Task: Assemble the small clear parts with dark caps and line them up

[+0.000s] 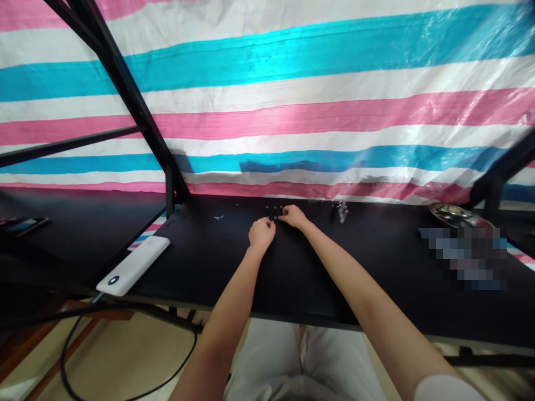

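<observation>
Near the far edge of the black table, both my hands come together at a small black part with several light dots along its top. My left hand is closed just in front of it, fingertips pinched together; what they hold is too small to tell. From the right, my right hand reaches the part's side with thumb and finger pinched. Whether it grips the part itself or something tiny on it is hidden. To the right lie small clear pieces and a row of small metallic pieces.
A white power bank with a cable lies at the table's left end. Thin white wire bits lie left of my hands. A shiny metal dish stands at right beside a blurred-out item. A black frame post rises at left.
</observation>
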Demonstrator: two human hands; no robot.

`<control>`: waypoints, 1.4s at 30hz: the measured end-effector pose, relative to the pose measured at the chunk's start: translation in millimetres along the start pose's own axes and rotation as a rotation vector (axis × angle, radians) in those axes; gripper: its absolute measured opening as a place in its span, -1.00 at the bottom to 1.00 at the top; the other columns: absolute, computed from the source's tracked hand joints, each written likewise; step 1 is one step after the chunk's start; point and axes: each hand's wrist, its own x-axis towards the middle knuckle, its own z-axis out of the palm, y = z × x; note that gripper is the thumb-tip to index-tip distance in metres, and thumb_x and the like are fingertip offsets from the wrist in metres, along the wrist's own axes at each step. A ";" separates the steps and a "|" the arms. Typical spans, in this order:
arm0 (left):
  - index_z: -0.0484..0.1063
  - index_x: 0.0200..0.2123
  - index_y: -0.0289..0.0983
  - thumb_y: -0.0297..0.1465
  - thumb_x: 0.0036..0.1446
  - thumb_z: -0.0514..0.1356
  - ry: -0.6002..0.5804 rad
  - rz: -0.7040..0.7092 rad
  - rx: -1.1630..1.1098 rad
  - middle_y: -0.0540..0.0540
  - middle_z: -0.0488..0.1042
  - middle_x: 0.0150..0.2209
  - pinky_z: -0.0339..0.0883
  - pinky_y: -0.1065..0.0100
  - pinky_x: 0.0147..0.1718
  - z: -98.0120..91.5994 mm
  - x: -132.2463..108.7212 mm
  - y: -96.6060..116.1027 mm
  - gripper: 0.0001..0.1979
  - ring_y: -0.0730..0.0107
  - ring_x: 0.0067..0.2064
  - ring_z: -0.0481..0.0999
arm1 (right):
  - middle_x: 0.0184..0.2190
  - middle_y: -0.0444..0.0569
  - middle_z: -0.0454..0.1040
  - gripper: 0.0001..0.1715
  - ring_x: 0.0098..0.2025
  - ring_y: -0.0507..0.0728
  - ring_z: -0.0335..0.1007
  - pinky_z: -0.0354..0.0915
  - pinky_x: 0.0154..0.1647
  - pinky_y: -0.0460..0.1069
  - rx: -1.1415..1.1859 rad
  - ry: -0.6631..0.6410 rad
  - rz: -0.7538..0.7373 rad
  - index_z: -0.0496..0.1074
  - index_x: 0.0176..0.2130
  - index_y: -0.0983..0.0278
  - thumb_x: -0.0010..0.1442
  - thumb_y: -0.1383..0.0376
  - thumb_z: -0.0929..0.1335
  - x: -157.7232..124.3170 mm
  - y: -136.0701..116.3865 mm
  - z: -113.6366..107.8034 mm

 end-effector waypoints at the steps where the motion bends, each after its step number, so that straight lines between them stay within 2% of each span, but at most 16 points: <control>1: 0.49 -0.34 -0.17 -0.26 0.11 0.04 -0.004 -0.002 -0.002 -0.13 0.53 -0.29 0.30 0.33 -0.26 -0.5 -0.2 0.4 -0.76 0.23 -0.23 0.49 | -0.50 -0.12 0.42 -0.83 -0.45 0.00 0.28 0.08 -0.49 -0.15 0.007 -0.004 0.003 0.40 -0.49 0.29 -0.07 0.22 0.38 0.0 0.2 0.0; 10: 0.48 -0.34 -0.19 -0.26 0.11 0.03 0.002 0.015 -0.011 -0.13 0.52 -0.32 0.29 0.33 -0.28 -6.3 -4.5 4.7 -0.75 0.24 -0.26 0.49 | -0.54 -0.16 0.38 -0.79 -0.49 -0.04 0.22 0.05 -0.50 -0.15 0.055 -0.041 -0.010 0.38 -0.51 0.30 -0.11 0.19 0.40 4.4 4.1 0.5; 22: 0.48 -0.34 -0.17 -0.26 0.10 0.04 0.006 0.026 -0.013 -0.11 0.52 -0.33 0.29 0.33 -0.28 -2.8 -1.8 2.0 -0.76 0.25 -0.26 0.49 | -0.59 -0.19 0.34 -0.75 -0.50 -0.03 0.21 0.08 -0.50 -0.15 0.093 -0.058 -0.031 0.36 -0.53 0.31 -0.15 0.19 0.43 9.0 8.0 1.0; 31: 0.48 -0.35 -0.18 -0.25 0.11 0.04 0.009 0.033 -0.022 -0.12 0.52 -0.33 0.29 0.35 -0.28 -2.3 -2.8 2.8 -0.76 0.25 -0.26 0.49 | -0.49 -0.12 0.44 -0.72 -0.45 -0.02 0.31 0.17 -0.44 -0.15 0.132 -0.092 -0.022 0.46 -0.37 0.34 -0.16 0.27 0.46 5.5 10.0 -6.6; 42: 0.49 -0.35 -0.16 -0.24 0.11 0.04 0.003 0.033 -0.003 -0.11 0.53 -0.32 0.30 0.34 -0.28 2.0 -2.2 3.6 -0.75 0.25 -0.25 0.50 | -0.46 -0.09 0.49 -0.71 -0.42 0.00 0.39 0.24 -0.35 -0.13 0.047 -0.091 0.019 0.48 -0.31 0.32 -0.12 0.28 0.45 -16.3 17.0 -24.2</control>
